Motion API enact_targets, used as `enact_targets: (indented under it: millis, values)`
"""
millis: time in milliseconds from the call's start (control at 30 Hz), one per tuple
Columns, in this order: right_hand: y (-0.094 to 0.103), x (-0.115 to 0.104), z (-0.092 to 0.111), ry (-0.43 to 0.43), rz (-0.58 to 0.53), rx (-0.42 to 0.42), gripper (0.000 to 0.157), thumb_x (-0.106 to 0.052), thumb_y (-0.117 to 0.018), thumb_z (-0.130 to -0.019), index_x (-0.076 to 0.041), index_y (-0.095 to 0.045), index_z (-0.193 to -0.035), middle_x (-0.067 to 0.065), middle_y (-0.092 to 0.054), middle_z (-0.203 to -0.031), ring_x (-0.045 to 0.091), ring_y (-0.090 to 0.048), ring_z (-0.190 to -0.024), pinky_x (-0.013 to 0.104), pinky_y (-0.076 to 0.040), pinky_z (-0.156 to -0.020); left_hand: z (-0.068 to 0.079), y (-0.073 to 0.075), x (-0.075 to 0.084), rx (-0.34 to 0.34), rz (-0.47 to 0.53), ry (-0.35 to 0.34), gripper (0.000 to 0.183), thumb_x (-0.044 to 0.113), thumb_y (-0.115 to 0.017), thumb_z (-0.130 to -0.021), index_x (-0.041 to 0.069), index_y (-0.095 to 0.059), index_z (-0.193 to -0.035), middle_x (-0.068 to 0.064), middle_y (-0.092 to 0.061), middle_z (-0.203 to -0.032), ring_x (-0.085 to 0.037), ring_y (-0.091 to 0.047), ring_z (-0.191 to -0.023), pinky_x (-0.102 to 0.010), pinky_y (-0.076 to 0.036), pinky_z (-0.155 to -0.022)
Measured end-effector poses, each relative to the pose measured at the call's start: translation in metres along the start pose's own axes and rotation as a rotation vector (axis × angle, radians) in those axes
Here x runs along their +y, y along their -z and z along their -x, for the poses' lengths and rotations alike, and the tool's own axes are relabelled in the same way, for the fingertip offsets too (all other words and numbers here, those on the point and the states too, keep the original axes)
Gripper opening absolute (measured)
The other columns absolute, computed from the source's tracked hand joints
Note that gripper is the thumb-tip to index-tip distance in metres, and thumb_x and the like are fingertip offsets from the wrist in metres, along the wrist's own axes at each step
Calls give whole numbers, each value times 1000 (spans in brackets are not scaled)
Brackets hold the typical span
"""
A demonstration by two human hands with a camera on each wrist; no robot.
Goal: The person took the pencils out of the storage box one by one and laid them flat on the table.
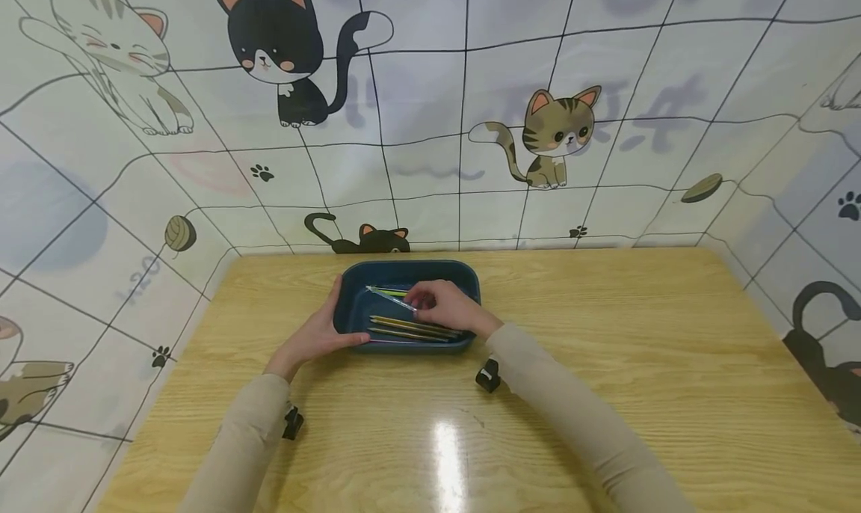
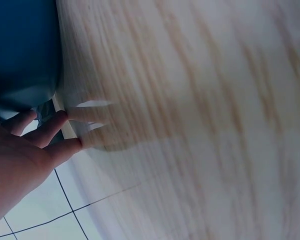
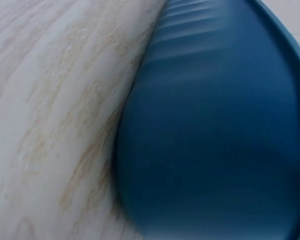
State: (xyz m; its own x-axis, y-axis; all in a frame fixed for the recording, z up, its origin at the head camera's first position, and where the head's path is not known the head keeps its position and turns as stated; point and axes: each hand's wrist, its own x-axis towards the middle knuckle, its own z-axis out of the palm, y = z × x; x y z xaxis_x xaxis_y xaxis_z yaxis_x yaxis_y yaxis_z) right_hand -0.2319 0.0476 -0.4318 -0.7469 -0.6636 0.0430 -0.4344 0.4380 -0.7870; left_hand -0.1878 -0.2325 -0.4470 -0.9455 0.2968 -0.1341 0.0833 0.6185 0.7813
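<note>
A dark blue plastic bin [image 1: 410, 265] stands on the wooden table. My left hand [image 1: 316, 337] rests against its left end, thumb straight along the front corner. In the left wrist view, straight, spread fingers [image 2: 52, 127] lie beside the bin wall [image 2: 22, 45]. Inside the bin, my right hand [image 1: 447, 306] pinches one end of a slim, clear pen-like stick [image 1: 392, 298]. Behind the stick lies a yellow-green pencil [image 1: 393, 292], partly hidden by the hand. Several gold and dark pencils [image 1: 406, 328] lie nearer the front wall. The right wrist view shows only the bin's outside [image 3: 210, 130] and table.
The wooden table [image 1: 605, 348] extends to both sides and in front of the bin. A cat-patterned sheet [image 1: 424, 102] rises right behind it and along the left and right. Small black wrist cameras [image 1: 488, 375] hang under both sleeves.
</note>
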Motion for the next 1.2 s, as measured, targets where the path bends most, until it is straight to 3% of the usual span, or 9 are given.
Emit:
enact_targets:
  millis: [400, 600, 700, 967, 1200]
  values:
    - [6, -8, 9, 81, -61, 67, 25, -4, -66, -88, -4, -68, -113, 2, -65, -99, 13, -60, -85, 28, -49, -75, 2, 1, -2, 3, 16, 4, 125, 42, -82, -75, 12, 9, -155, -22, -3, -158, -43, -15, -141, -56, -17, -110]
    - [10, -6, 22, 77, -150, 60, 27, -6, -66, -90, -5, -68, -117, 3, -66, -100, 15, -59, -83, 28, -48, -67, 2, 1, -4, -1, 11, 5, 126, 44, -82, -75, 12, 10, -155, -22, -2, -158, -43, -15, -141, -57, -18, -110]
    - [15, -16, 32, 79, -188, 46, 27, -3, -65, -90, 0, -67, -118, 10, -66, -102, 22, -59, -83, 28, -47, -65, 2, 1, -4, -2, 8, 3, 125, 43, -82, -75, 11, 9, -155, -22, -2, -158, -43, -14, -141, -57, -18, -110]
    - [26, 3, 48, 103, -122, 30, 27, -4, -65, -90, -4, -67, -117, 6, -66, -103, 17, -58, -79, 30, -49, -68, 0, -1, -3, 0, 1, 3, 125, 43, -82, -75, 12, 9, -155, -22, -2, -159, -43, -15, -141, -57, -19, -110]
    - [43, 6, 65, 95, -78, 34, 26, -3, -64, -91, -6, -67, -116, 5, -65, -104, 17, -58, -83, 32, -49, -67, 2, -1, -1, 3, 6, -3, 125, 42, -82, -75, 11, 8, -155, -22, -2, -159, -44, -14, -141, -57, -19, -110]
